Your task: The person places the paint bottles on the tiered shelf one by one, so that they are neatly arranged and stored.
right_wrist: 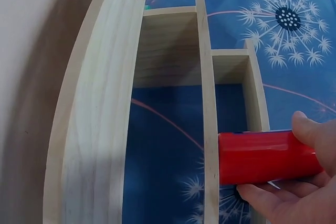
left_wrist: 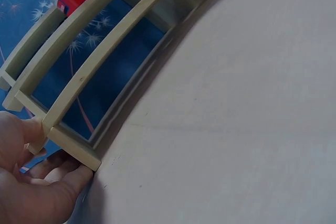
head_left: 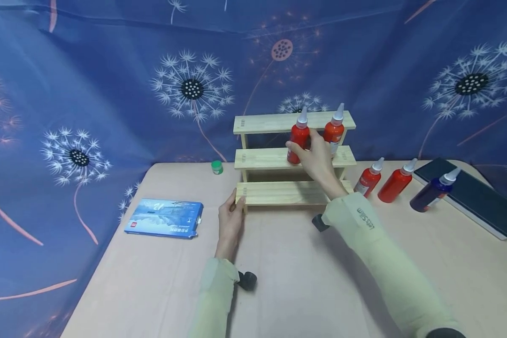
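Note:
A three-tier wooden shelf stands at the back of the table. My left hand grips the left end of its lowest tier; in the left wrist view the thumb and fingers of this hand lie around the end of the wood. My right hand holds a red squeeze bottle with a pointed clear cap, upright at the middle tier. The right wrist view has the bottle's base against that tier's board, touching or nearly so. A second red bottle stands to its right, partly behind the hand.
Right of the shelf stand two more red bottles, one nearer the shelf and one beside it, then a dark blue bottle. A flat black object lies behind them. Leftward are a green-lidded jar and a blue box.

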Motion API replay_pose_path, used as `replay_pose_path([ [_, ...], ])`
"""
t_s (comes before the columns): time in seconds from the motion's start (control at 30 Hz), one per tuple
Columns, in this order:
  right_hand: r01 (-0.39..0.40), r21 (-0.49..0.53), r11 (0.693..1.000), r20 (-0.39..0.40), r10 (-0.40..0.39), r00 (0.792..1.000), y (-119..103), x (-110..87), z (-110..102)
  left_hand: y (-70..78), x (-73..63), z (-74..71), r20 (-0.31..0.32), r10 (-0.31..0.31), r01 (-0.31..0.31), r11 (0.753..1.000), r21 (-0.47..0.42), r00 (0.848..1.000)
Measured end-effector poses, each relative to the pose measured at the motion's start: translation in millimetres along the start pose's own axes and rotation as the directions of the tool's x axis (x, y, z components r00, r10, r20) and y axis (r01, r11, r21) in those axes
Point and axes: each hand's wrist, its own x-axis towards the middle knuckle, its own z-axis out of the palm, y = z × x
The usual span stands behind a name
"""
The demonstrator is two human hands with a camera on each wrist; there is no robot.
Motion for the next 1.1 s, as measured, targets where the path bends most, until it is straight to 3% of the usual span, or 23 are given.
replay_pose_path([
  [0.2,0.003,-0.038,0.999,-0.008,-0.004,1.0,-6.0,-0.7,-2.8,4.6,-4.2,-0.2,0.005,0.008,-0.008,1.0,0.004,1.0],
  [0.53,0.01,-0.053,0.999,0.053,-0.007,0.999,-7.9,-2.7,2.0,5.4,-9.1,-5.4,0.002,0.016,-0.016,0.999,-0.051,1.0],
  [0.83,-0.003,-0.046,0.999,0.078,0.006,0.997,-8.1,-31.7,-10.2,4.2,-11.4,0.4,0.007,0.001,-0.001,0.999,-0.051,1.0],
  [1.1,-0.021,0.05,0.999,0.085,0.017,0.996,-0.7,-62.2,-23.5,4.6,-12.1,2.9,0.013,-0.016,0.017,0.998,-0.06,1.0],
])
